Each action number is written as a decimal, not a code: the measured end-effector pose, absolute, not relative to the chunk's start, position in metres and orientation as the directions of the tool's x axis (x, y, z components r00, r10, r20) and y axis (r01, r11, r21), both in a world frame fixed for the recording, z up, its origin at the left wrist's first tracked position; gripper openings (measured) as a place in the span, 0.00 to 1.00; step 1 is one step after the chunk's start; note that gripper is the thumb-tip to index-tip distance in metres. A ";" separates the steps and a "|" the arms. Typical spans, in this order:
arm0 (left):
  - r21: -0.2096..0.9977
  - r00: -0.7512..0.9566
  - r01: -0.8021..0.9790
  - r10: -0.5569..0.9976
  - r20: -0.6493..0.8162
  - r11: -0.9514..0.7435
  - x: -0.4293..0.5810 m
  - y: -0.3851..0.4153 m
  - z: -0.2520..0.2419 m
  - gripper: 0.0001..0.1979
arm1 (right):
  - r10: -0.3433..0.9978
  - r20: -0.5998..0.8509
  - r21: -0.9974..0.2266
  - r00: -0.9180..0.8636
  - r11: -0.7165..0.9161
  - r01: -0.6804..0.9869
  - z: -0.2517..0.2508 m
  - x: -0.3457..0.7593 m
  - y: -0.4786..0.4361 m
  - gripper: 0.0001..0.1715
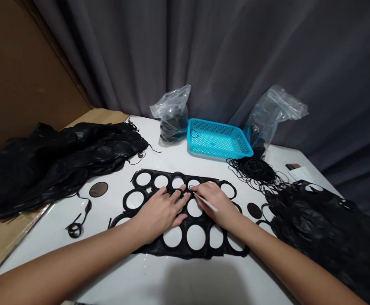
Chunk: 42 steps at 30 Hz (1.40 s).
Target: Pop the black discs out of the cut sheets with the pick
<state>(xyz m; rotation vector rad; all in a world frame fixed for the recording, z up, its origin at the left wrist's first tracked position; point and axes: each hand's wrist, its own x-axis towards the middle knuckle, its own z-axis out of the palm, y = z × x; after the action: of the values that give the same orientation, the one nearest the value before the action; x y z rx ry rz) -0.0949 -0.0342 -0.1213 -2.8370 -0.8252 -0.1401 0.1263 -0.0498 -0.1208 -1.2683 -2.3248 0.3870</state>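
Observation:
A thin black sheet (185, 250) with rows of large round holes lies flat on the white table (124, 275). My left hand (161, 209) rests on the sheet's middle, fingers spread and pressing it down. Just to its right, my right hand (218, 201) pinches a slim white stick-like tool (208, 203), its kind not clear. The tool's far end reaches toward the rim of a hole in the upper row, close to my left fingertips. What the tip touches is hidden by my fingers.
A blue plastic basket (219, 150) stands at the back between two clear bags (174, 123). Black cords (255, 169) lie tangled right of it. Crumpled black sheeting is heaped left (61, 156) and right (324, 233). Dark discs (98, 189) and a curled strip (75, 229) lie nearby.

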 end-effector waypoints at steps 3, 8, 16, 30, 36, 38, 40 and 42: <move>-0.151 0.841 0.540 0.528 0.117 -0.828 -0.094 -0.035 -0.121 0.28 | 0.840 0.264 -0.199 -0.475 0.529 0.825 -0.120 0.144 -0.033 0.12; -0.143 0.835 0.550 0.538 0.116 -0.823 -0.093 -0.036 -0.117 0.28 | 0.921 0.389 -0.299 0.028 0.097 0.949 -0.106 0.195 0.020 0.07; -0.222 0.780 0.626 0.606 0.156 -0.748 -0.120 -0.032 -0.111 0.27 | 0.986 0.080 -0.789 -0.143 0.150 0.595 -0.097 0.125 -0.002 0.12; -0.169 0.773 0.635 0.615 0.157 -0.754 -0.130 -0.043 -0.119 0.29 | 0.932 0.108 -0.795 -0.347 0.291 0.532 -0.112 0.089 -0.028 0.07; -0.169 0.776 0.631 0.613 0.150 -0.757 -0.132 -0.044 -0.122 0.27 | 0.807 0.261 -0.357 -0.529 0.590 0.724 -0.125 0.084 -0.032 0.08; -0.177 0.776 0.631 0.614 0.145 -0.756 -0.131 -0.044 -0.123 0.27 | 0.817 0.283 -0.213 -0.503 0.564 0.798 -0.127 0.097 -0.015 0.09; -0.182 0.773 0.635 0.619 0.142 -0.751 -0.130 -0.044 -0.123 0.27 | 0.882 0.341 -0.184 -0.325 0.401 0.897 -0.123 0.118 0.009 0.08; -0.181 0.770 0.638 0.622 0.141 -0.748 -0.130 -0.044 -0.122 0.27 | 0.906 0.402 -0.276 -0.134 0.259 0.926 -0.115 0.139 0.032 0.05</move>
<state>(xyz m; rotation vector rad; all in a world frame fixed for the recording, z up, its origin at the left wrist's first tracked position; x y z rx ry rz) -0.1299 -0.0443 -0.1216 -2.7464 -0.9917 -0.1058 0.1385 0.0322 -0.1150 -1.6551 -2.0482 -0.0541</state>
